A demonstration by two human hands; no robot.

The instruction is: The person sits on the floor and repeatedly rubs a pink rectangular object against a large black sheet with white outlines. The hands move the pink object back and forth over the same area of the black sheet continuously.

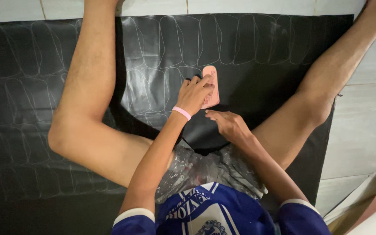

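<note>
Template: pink, sole-shaped piece (211,87) lying flat on the black sheet between our spread legs, just beyond our hands — we see its far end and right edge, the rest sits under the left hand.
Shirt: nearest to us, a blue jersey (209,213) with white trim on the sleeves, at the bottom edge of the view.
Shorts: grey, paint-flecked cloth (201,167) just past the jersey.
Right hand: our right hand (228,124) rests on the sheet just near the template's near end; its grip is loose, fingers half curled and pointing left, and we cannot tell whether it has hold of anything.
Left hand: our left hand (194,93) lies on top of the template, fingers spread and pressed down on it — a flat hold, not a closed grip; a pink band (181,112) circles the wrist.
Black sheet: a wide dark sheet (257,56) spread on the floor, covered left and top with rows of pale traced outlines of the same sole shape.
Legs: our bare legs lie splayed over the sheet, one to each side of the template.
Floor: pale tiles (362,126) show to the right and along the far edge.
Right corner: a pale folded sheet (370,204), partly cut off.
</note>
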